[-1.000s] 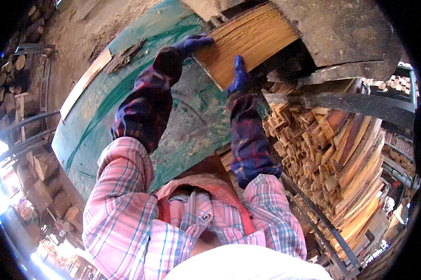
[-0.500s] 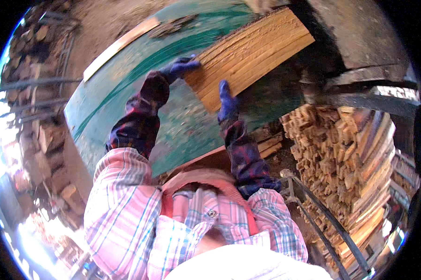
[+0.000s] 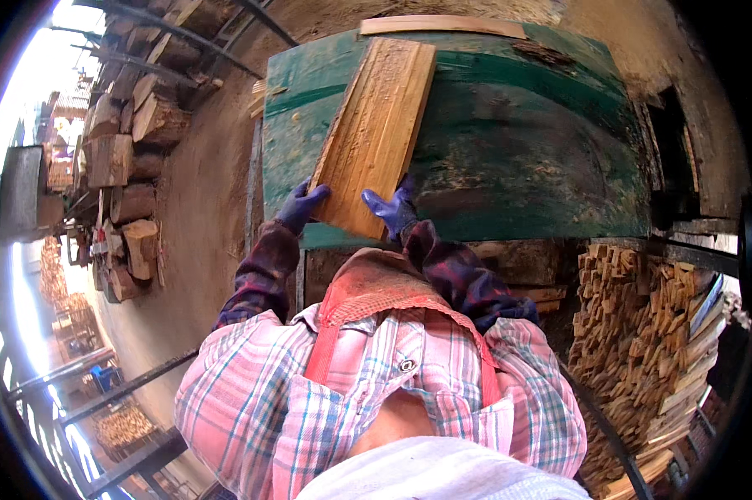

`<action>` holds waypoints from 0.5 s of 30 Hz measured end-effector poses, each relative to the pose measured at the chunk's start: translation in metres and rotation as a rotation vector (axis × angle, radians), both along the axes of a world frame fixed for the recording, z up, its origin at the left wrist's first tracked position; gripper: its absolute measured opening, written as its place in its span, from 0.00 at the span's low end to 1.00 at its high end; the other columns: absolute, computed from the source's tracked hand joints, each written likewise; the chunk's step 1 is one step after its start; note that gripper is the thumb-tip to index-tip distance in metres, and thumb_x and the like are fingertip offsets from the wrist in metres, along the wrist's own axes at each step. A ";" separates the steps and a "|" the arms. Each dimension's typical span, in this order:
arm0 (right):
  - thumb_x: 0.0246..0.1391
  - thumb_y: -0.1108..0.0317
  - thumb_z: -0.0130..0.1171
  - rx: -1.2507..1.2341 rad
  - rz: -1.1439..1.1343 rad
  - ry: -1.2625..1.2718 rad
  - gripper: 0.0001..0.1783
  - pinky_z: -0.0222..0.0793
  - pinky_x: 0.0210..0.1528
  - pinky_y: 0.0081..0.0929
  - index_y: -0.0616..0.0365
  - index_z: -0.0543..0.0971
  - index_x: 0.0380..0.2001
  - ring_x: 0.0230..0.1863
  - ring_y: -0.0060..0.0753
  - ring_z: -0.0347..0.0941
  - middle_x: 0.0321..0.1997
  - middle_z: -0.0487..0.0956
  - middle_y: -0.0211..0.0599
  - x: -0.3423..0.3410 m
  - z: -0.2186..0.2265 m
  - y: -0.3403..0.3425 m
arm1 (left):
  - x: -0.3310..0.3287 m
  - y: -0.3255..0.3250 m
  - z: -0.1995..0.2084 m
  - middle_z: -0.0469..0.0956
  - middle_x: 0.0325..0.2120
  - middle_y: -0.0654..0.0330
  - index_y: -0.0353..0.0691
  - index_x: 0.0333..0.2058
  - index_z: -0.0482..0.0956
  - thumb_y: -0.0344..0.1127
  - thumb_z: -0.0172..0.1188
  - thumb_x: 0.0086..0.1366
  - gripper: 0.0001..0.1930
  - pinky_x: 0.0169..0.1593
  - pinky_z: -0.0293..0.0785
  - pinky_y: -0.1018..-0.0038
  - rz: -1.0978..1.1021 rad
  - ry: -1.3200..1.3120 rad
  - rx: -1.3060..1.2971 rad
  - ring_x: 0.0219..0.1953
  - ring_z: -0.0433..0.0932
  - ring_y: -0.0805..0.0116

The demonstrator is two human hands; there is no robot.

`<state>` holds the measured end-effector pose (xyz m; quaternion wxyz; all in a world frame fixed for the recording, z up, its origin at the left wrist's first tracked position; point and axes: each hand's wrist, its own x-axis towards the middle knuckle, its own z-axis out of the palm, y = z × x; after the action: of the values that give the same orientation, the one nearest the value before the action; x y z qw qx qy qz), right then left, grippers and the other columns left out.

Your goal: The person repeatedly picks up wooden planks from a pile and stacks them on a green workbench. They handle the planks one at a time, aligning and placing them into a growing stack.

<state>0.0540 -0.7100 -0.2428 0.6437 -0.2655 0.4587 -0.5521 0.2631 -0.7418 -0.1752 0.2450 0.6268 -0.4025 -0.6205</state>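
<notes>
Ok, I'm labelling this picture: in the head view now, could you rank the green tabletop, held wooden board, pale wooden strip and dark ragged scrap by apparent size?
1. Green tabletop
2. Held wooden board
3. Pale wooden strip
4. Dark ragged scrap

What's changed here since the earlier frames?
The rectangular golden-brown wooden slab has moved leftward across the flat green tabletop, turning more directly away from the person. The blue-gloved left hand and right hand still grip its near end; the thin pale wooden strip stays at the tabletop's far edge.
</notes>
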 end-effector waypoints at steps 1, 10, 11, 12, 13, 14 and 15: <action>0.39 0.62 0.71 0.001 0.076 0.343 0.42 0.68 0.49 0.40 0.62 0.59 0.54 0.47 0.43 0.69 0.49 0.69 0.46 0.009 -0.013 -0.003 | 0.016 0.010 -0.010 0.77 0.39 0.60 0.35 0.53 0.69 0.41 0.61 0.61 0.25 0.36 0.76 0.70 0.042 0.038 -0.037 0.35 0.78 0.66; 0.47 0.53 0.65 -0.272 0.180 0.275 0.34 0.66 0.52 0.33 0.66 0.68 0.50 0.47 0.36 0.71 0.45 0.74 0.44 -0.025 0.015 -0.021 | 0.030 0.007 0.005 0.75 0.41 0.53 0.38 0.59 0.62 0.33 0.62 0.51 0.35 0.39 0.76 0.65 -0.044 -0.115 -0.297 0.39 0.76 0.60; 0.50 0.53 0.63 -0.316 0.105 0.062 0.33 0.66 0.52 0.31 0.66 0.68 0.50 0.46 0.33 0.70 0.45 0.74 0.41 -0.030 0.055 -0.021 | 0.010 0.006 0.002 0.74 0.43 0.52 0.37 0.59 0.61 0.34 0.62 0.51 0.35 0.43 0.74 0.65 -0.134 -0.170 -0.518 0.42 0.74 0.58; 0.52 0.52 0.62 -0.242 -0.003 0.018 0.31 0.65 0.51 0.30 0.66 0.69 0.50 0.46 0.29 0.69 0.44 0.74 0.38 -0.040 0.084 -0.014 | -0.014 0.005 -0.001 0.73 0.45 0.50 0.36 0.60 0.60 0.35 0.62 0.52 0.36 0.47 0.73 0.64 -0.231 -0.207 -0.747 0.46 0.73 0.57; 0.52 0.52 0.62 -0.205 -0.091 -0.041 0.30 0.63 0.53 0.28 0.64 0.70 0.50 0.48 0.26 0.67 0.48 0.72 0.38 -0.055 0.078 -0.011 | -0.051 0.007 -0.002 0.67 0.52 0.44 0.33 0.61 0.57 0.40 0.64 0.51 0.41 0.56 0.66 0.64 -0.376 -0.486 -0.894 0.55 0.67 0.48; 0.53 0.52 0.62 -0.173 -0.162 -0.114 0.29 0.61 0.55 0.26 0.62 0.71 0.50 0.51 0.23 0.65 0.52 0.70 0.38 -0.065 0.071 -0.011 | -0.084 0.019 0.000 0.66 0.52 0.41 0.33 0.61 0.56 0.42 0.66 0.50 0.43 0.57 0.65 0.64 -0.537 -0.497 -0.920 0.56 0.65 0.44; 0.55 0.54 0.60 -0.039 -0.102 0.007 0.26 0.62 0.52 0.26 0.62 0.72 0.50 0.48 0.21 0.65 0.51 0.71 0.37 -0.088 0.063 0.002 | -0.115 0.036 0.003 0.64 0.53 0.39 0.32 0.61 0.54 0.44 0.68 0.48 0.45 0.58 0.64 0.63 -0.706 -0.499 -0.940 0.57 0.64 0.41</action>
<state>-0.0337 -0.7084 -0.1798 0.6080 -0.2563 0.4628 -0.5920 0.1483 -0.7054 -0.1723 0.1736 0.4077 -0.8590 -0.2564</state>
